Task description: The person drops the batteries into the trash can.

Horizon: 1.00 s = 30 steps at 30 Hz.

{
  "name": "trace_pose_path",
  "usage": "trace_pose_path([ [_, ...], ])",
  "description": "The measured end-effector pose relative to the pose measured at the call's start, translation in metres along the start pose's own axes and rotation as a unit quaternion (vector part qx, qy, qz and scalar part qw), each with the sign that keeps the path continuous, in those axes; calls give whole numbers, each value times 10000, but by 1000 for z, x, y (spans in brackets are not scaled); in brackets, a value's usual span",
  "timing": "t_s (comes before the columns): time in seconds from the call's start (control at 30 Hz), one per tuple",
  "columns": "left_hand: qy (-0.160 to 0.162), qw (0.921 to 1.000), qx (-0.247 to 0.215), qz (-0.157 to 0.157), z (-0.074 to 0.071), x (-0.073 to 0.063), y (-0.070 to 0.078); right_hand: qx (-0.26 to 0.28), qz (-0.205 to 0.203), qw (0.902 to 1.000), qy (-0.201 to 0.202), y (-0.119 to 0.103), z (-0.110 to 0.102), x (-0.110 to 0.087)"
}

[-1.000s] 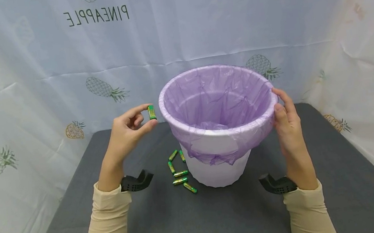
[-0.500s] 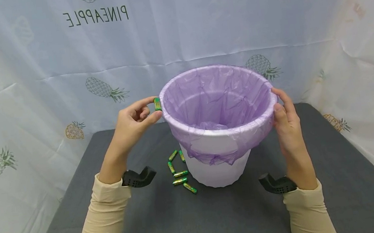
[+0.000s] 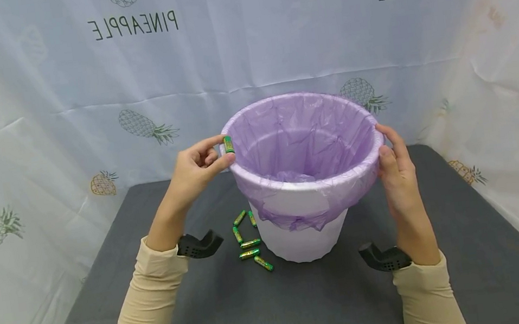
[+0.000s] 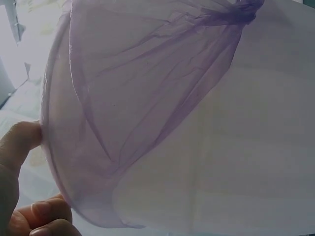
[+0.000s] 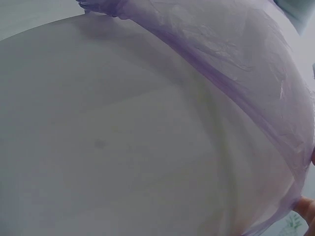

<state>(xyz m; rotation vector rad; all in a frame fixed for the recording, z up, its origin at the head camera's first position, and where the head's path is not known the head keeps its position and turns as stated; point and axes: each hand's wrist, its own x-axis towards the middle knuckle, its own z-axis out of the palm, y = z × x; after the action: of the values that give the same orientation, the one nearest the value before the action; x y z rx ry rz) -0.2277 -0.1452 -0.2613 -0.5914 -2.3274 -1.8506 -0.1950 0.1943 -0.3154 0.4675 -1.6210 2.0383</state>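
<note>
A white trash bin (image 3: 299, 239) stands upright on the dark table, lined with a purple plastic bag (image 3: 317, 149) folded over its rim. My left hand (image 3: 196, 170) pinches a small green battery (image 3: 229, 144) upright between thumb and index finger, right at the bin's left rim. On the opposite side, my right hand (image 3: 400, 176) holds the bin at its right rim, thumb and index finger against the bag. The left wrist view shows the fingers (image 4: 19, 142) by the rim, with the battery out of sight there. Only fingertips (image 5: 306, 206) appear in the right wrist view.
Several loose green batteries (image 3: 249, 244) lie on the dark tabletop (image 3: 298, 310), just left of the bin's base. Behind and on both sides hangs a pale curtain (image 3: 243, 38) printed with pineapples. A black camera mount sits on each wrist.
My left hand has moved right and slightly up with the battery, from beside the bin to its left rim. My right hand, the bin and the loose batteries stay in place.
</note>
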Motion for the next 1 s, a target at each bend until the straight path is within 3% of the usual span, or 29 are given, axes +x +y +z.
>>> trace_pose_path([
  [0.3,5,9997,92,222,2,0,-2,109,-115,9998,-126,1,-1,1],
  [0.7,346,9976,17,606,3,-9,-5,156,-32,9999,-47,1,-2,0],
  [1.0,506,9971,-14,574,-4,-18,-15,41,-14,10000,-17,2,-1,1],
])
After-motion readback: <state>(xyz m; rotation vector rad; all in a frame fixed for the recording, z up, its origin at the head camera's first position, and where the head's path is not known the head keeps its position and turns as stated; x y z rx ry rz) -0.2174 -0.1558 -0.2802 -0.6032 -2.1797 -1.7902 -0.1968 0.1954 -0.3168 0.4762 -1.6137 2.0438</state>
